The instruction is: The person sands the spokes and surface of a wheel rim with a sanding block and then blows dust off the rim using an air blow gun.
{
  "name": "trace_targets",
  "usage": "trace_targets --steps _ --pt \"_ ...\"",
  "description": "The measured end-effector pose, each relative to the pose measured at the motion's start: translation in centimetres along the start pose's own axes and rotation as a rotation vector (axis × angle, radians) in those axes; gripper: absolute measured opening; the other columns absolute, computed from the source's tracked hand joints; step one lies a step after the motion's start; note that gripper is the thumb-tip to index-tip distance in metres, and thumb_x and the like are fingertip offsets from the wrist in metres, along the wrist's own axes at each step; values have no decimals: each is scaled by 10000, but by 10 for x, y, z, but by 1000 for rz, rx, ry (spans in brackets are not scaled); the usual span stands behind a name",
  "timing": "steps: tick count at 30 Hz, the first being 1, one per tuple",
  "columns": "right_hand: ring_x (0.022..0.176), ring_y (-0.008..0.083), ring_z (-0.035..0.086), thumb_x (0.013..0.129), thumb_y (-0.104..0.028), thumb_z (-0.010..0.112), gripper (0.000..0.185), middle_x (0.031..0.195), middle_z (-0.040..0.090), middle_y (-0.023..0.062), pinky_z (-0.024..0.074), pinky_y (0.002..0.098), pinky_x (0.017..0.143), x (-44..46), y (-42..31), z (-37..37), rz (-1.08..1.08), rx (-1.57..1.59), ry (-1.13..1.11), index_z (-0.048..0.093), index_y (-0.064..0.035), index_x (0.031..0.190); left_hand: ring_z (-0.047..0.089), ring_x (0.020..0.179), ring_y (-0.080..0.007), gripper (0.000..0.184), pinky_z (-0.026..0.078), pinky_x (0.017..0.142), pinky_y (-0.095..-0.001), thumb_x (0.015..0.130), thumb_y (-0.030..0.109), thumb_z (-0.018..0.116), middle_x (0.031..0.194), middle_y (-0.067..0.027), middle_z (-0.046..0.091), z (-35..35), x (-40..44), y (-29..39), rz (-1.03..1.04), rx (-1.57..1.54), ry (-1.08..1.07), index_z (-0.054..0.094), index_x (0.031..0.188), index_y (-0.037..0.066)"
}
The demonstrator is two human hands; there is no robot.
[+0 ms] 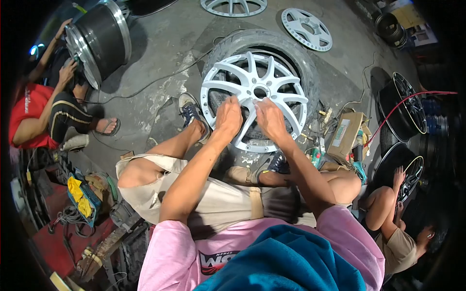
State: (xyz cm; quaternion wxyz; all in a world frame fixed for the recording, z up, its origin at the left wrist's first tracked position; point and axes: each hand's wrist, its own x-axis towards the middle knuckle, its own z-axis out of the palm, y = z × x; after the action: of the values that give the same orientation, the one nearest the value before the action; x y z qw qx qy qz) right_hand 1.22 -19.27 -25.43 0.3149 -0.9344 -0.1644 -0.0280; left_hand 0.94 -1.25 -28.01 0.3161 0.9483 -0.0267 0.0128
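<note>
A pale blue-white wheel face (288,82) with several spokes lies tilted on a black tyre (310,68) on the floor. My left hand (229,114) is at the lower left of its centre hub, fingers curled together near a spoke. Just right of the lower spoke, my right hand (270,118) has its fingers bent and pressed together beside the hub. What either hand pinches, if anything, is too small to make out.
Two more wheel faces (233,6) (307,30) lie beyond the tyre. A cardboard box (345,137) with tools stands at the right. One person (34,111) handles a rim (99,41) at left; another (398,247) works at lower right.
</note>
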Motion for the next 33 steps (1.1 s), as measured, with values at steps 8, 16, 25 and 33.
trace_targets --steps 8,16,25,33 --pt "946 455 660 1002 -142 543 221 982 675 250 537 535 848 15 -22 55 -132 12 136 700 13 994 676 1140 -473 280 570 969 -508 876 -18 604 1188 -341 667 -37 -18 7 -131 152 -193 633 1144 -92" --pt "1000 393 660 995 -196 628 236 1029 668 200 535 481 884 -68 -38 -11 22 273 -233 777 -52 1109 679 1171 -469 385 543 1019 -532 929 218 682 1191 -306 717 -68 -25 -21 -223 136 -337 692 1229 -23" --pt "785 219 664 1058 -310 614 340 893 704 106 519 378 718 -86 -16 -92 194 498 97 762 -5 1036 717 947 -193 375 577 849 -342 1005 280 713 1084 -123 768 -99 2 65 56 -442 -368 732 1208 -35" --pt "703 110 608 1091 -370 583 385 848 688 31 493 307 666 -74 -66 -99 206 779 34 725 -13 1074 630 716 -77 295 518 654 -254 974 294 789 820 -17 712 -185 -4 101 168 -348 -534 764 1042 8"
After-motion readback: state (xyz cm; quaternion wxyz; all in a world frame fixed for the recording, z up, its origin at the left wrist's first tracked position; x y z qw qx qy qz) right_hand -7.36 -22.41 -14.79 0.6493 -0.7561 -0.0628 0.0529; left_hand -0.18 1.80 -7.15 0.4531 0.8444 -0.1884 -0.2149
